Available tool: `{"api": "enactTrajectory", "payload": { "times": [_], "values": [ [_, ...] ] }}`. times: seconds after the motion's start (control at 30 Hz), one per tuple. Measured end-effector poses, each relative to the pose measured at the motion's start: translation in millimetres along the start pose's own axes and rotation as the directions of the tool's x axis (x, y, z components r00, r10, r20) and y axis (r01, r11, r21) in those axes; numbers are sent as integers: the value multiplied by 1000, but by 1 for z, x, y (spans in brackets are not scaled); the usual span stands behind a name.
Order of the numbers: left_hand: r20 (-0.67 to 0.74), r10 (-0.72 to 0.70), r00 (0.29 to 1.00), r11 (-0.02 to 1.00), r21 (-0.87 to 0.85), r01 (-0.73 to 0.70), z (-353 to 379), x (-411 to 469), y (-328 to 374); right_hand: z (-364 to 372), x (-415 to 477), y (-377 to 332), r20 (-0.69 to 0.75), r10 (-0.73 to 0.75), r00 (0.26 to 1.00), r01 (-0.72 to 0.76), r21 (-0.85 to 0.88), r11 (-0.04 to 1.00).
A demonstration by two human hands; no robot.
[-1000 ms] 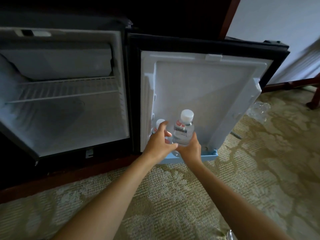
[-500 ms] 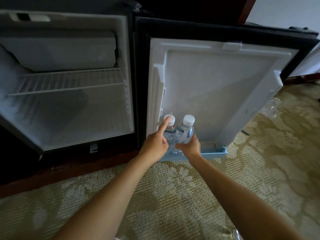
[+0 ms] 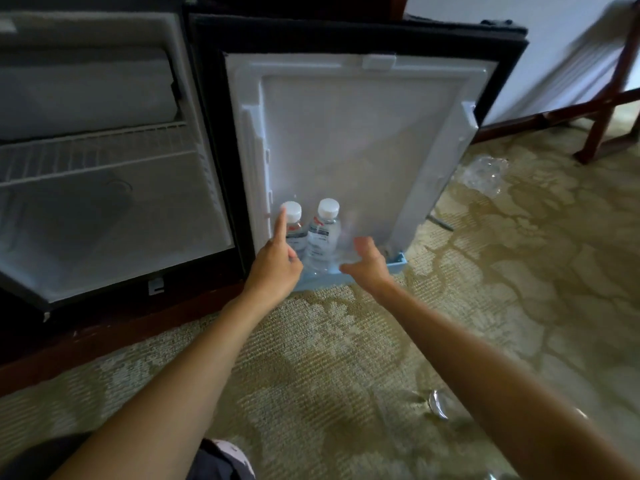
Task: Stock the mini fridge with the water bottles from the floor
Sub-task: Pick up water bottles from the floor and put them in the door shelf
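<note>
Two clear water bottles with white caps stand side by side in the light blue door shelf [image 3: 395,267] of the open mini fridge door [image 3: 363,133]. My left hand [image 3: 275,265] reaches up with its index finger straight, the tip touching the cap of the left bottle [image 3: 295,226]. The right bottle [image 3: 323,233] stands free. My right hand [image 3: 367,263], blurred, hovers just right of it with fingers spread and holds nothing. Another clear bottle [image 3: 438,403] lies partly visible on the carpet by my right forearm.
The fridge cabinet [image 3: 104,209] stands open at left with a wire shelf [image 3: 97,157] across it. Crumpled clear plastic wrap [image 3: 485,173] lies on the carpet right of the door. Dark wooden furniture legs [image 3: 606,109] stand at the far right by the wall.
My right hand has let go of the right bottle, which now stands in the door shelf, and has drawn off to the right. My left index finger stays on the left bottle's cap.
</note>
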State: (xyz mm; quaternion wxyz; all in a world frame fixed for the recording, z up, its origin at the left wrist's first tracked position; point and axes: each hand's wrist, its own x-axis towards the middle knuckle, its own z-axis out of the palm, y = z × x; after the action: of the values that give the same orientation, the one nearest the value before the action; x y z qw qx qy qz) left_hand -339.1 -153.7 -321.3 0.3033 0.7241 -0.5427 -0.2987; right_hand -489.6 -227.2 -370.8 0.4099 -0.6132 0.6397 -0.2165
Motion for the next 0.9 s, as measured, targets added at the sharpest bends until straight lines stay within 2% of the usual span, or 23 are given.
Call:
{"api": "enactTrajectory", "payload": {
  "times": [0.07,0.13,0.27,0.4,0.53,0.6,0.7,0.9],
  "values": [
    [23,7,1000,1000,1,-7,8,-11,6,-22,-18,22,-74,-58,996,53,-67,996],
    [94,8,996,1000,12,-9,20,-23,13,-45,-36,54,-146,-55,988,38,-113,993],
    [299,-10,954,995,98,-20,53,-46,20,-82,-80,124,-241,56,969,-124,-274,954],
    [519,-63,853,962,259,-86,80,-70,22,-95,-116,175,-284,191,939,-317,-509,800],
    [669,-145,729,885,417,-207,93,-95,21,-92,-138,200,-187,365,912,-407,-532,743],
    [697,-203,688,814,511,-277,94,-107,17,-89,-145,206,-170,386,907,-415,-525,743],
    [694,-258,673,728,597,-337,90,-116,7,-85,-150,212,-192,350,917,-398,-504,766],
    [652,-285,702,728,624,-284,80,-117,-4,-75,-150,213,-144,306,941,-339,-428,838]
  ]
}}
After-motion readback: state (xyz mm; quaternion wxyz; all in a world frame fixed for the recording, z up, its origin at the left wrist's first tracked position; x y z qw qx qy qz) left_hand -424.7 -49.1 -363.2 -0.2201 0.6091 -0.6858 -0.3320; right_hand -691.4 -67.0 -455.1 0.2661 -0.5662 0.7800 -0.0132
